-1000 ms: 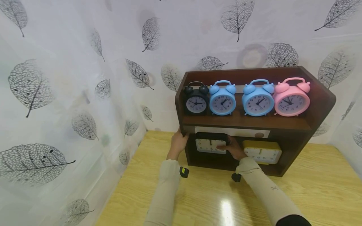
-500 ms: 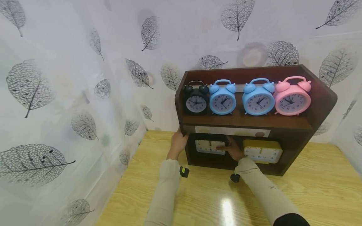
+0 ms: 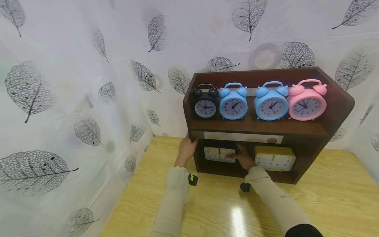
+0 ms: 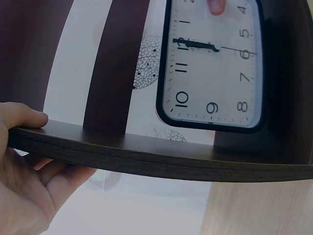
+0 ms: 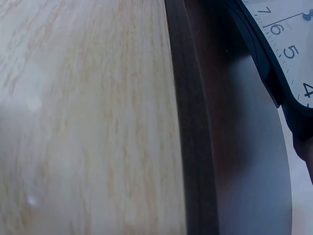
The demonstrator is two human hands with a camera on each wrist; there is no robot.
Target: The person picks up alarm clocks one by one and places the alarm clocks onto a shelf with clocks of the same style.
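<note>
My left hand [image 3: 186, 152] grips the left side panel of a dark brown two-tier shelf [image 3: 339, 103]. In the left wrist view the thumb of that hand [image 4: 24, 196] lies on the panel's inner side and the fingers are around its outer side. A rectangular black-framed clock [image 3: 211, 154] stands in the left part of the lower tier. At its right side, my right hand [image 3: 245, 158] holds this clock, thumb across the white face. In the right wrist view only the clock's lower corner [image 5: 291, 73] and a sliver of hand show.
To the right in the lower tier sits a yellow rectangular clock [image 3: 275, 161]. Along the upper tier stand a black alarm clock [image 3: 205, 108], two blue ones [image 3: 234, 108] and a pink one [image 3: 308, 108]. A wood-grain table [image 3: 213, 210] carries the shelf before a leaf-print sheet [image 3: 124, 33].
The right hand has shifted slightly left with the black clock, which sits a little further left and deeper in the shelf. The left hand has kept its place on the side panel.
</note>
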